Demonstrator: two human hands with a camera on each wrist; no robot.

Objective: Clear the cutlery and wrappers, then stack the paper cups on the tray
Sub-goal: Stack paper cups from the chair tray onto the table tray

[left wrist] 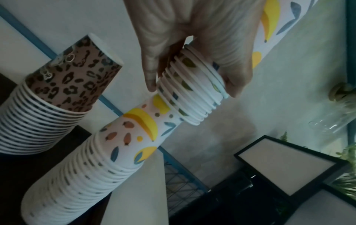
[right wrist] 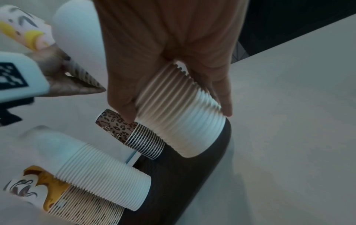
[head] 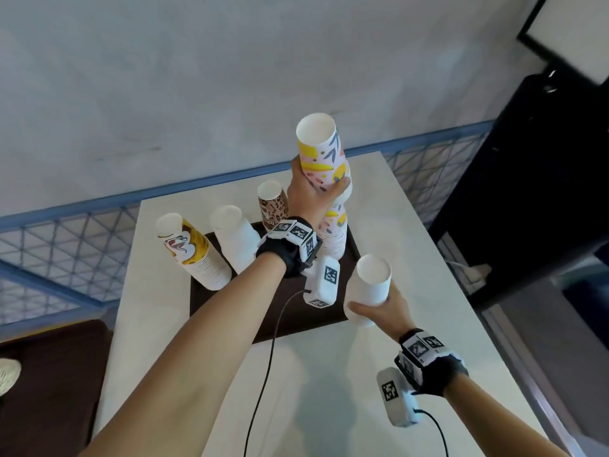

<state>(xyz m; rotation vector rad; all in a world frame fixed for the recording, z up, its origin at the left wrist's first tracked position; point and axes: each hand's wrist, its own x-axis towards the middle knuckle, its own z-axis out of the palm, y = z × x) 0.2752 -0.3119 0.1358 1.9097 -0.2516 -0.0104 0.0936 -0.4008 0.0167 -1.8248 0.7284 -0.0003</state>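
My left hand (head: 314, 189) grips a short stack of flower-patterned paper cups (head: 321, 153), upside down. In the left wrist view this held stack (left wrist: 192, 86) sits partly over the top cup of a taller flower-patterned stack (left wrist: 92, 170) standing on the dark brown tray (head: 273, 315). My right hand (head: 374, 308) holds a stack of plain white cups (head: 369, 286) above the tray's right front corner, as the right wrist view also shows (right wrist: 179, 121). Also on the tray stand a leopard-print stack (head: 272, 206), a white stack (head: 235, 240) and a yellow-patterned stack (head: 196, 255).
The tray lies on a white table (head: 412, 225) with bare surface in front and to the right. A blue mesh railing (head: 66, 235) runs behind it. A black-framed panel (left wrist: 292, 166) and dark furniture stand at the right, a brown seat (head: 49, 374) at the left.
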